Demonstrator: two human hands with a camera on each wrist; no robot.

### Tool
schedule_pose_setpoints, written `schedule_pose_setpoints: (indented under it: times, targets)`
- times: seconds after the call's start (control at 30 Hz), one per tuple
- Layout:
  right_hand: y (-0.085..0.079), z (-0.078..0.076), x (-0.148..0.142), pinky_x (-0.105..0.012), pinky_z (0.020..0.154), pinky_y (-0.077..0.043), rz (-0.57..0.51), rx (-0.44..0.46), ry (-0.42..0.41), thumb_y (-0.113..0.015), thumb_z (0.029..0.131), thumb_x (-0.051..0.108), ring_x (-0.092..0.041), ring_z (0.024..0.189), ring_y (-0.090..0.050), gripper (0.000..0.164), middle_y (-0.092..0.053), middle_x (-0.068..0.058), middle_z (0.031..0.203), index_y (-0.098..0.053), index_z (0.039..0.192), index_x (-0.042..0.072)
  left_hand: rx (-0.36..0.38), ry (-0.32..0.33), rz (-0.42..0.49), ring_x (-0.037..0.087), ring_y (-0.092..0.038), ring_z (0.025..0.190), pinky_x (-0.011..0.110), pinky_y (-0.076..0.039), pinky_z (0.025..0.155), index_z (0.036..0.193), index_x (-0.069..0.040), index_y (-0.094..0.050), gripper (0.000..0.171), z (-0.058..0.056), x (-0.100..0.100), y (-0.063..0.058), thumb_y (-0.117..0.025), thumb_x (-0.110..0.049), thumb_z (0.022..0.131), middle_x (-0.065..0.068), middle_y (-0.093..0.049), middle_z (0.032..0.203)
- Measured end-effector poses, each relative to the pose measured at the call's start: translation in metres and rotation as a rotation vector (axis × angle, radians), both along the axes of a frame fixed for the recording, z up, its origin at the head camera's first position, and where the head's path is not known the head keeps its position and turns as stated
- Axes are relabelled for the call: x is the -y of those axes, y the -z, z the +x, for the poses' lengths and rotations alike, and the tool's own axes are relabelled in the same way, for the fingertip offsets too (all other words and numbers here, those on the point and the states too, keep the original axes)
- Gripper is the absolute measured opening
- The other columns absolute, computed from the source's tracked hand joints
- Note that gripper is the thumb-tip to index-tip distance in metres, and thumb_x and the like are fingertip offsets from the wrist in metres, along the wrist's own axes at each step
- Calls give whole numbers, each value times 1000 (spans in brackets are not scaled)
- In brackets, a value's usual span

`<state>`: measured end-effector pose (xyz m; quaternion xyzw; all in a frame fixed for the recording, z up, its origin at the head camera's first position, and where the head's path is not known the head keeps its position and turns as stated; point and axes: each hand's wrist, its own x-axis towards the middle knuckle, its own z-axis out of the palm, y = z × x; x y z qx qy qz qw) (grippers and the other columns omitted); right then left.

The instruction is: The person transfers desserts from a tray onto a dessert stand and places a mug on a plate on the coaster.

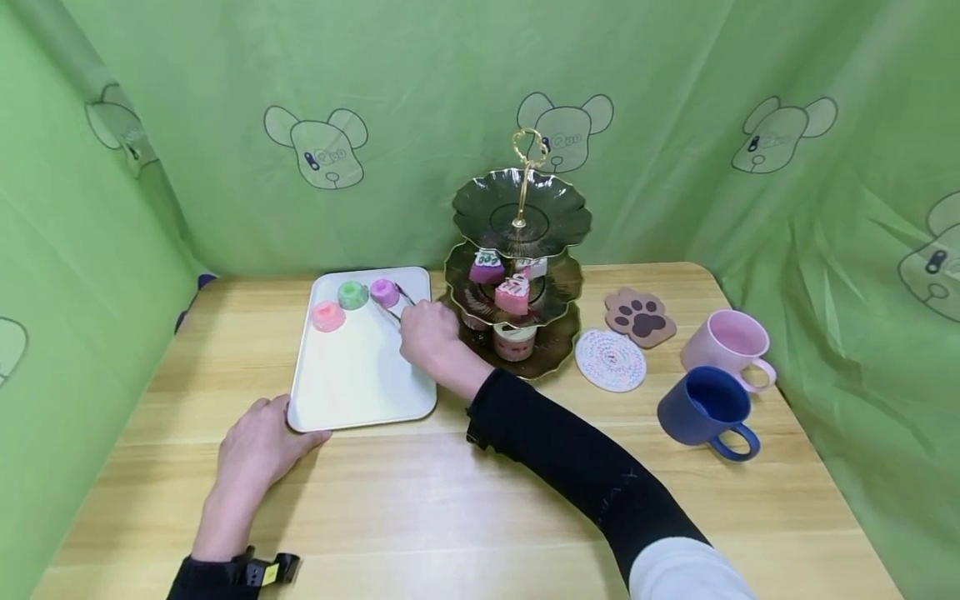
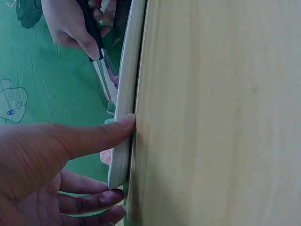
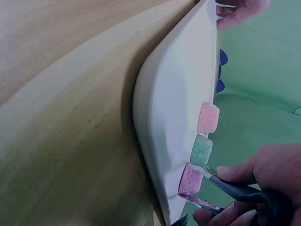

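Note:
My left hand (image 1: 258, 442) grips the near left corner of a white tray (image 1: 367, 367), with the thumb (image 2: 101, 139) along its front edge and the fingers at its side. In my right hand (image 1: 431, 337) are tongs (image 3: 235, 190) with black handles and pale tips. Those tips stand on either side of a purple ring-shaped sweet (image 3: 190, 179) at the tray's far end, seen closest in the right wrist view. Beside it sit a green sweet (image 1: 352, 295) and a pink sweet (image 1: 327, 316), both sugary-looking.
Right of the tray stands a dark three-tier stand (image 1: 522, 218) with small cakes on its lower plates. Further right lie a round coaster (image 1: 611, 360) and a paw-shaped coaster (image 1: 640, 317). A pink mug (image 1: 723, 343) and a blue mug (image 1: 701, 408) are near the right edge.

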<state>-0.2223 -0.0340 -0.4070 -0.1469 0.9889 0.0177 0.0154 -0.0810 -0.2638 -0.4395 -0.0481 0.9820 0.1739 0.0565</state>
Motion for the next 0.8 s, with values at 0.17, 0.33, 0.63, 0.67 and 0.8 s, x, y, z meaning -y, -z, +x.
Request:
schedule_pose_setpoints:
  times: [0.17, 0.33, 0.63, 0.67, 0.8]
  targets:
    - [-10, 6, -6, -36, 61, -58, -7, 15, -4, -67, 102, 43, -24, 82, -72, 30, -74, -5, 95, -77, 102, 15, 6, 4, -1, 52, -62, 105, 63, -52, 81, 131, 10, -63, 80, -2, -1, -2, -90, -47, 82, 34, -64, 113]
    - [-25, 18, -15, -38, 60, -58, -38, -6, -28, -65, 102, 46, -25, 79, -71, 34, -73, -4, 92, -78, 101, 15, 2, 7, 6, 52, -62, 106, 64, -52, 81, 131, 9, -63, 80, -1, -1, -2, -90, -47, 82, 34, -64, 114]
    - [-73, 53, -37, -38, 52, -55, -117, -29, -66, -62, 103, 53, -26, 71, -68, 44, -67, -5, 82, -70, 93, 10, 9, 5, 5, 50, -63, 101, 62, -52, 78, 128, 8, -64, 78, 1, 1, -2, -89, -49, 82, 32, -64, 110]
    - [-79, 57, -40, -37, 51, -54, -118, -30, -69, -62, 104, 53, -26, 70, -67, 45, -66, -5, 81, -68, 91, 10, 11, 6, 4, 50, -62, 102, 62, -52, 78, 128, 8, -64, 78, 1, 2, -2, -89, -49, 82, 33, -64, 110]
    - [-103, 73, -56, -36, 48, -51, -138, -39, -86, -60, 104, 53, -25, 65, -63, 45, -63, -5, 76, -64, 86, 12, 29, 5, 1, 51, -62, 105, 63, -52, 81, 130, 8, -63, 79, 0, 1, -2, -88, -50, 82, 33, -65, 113]
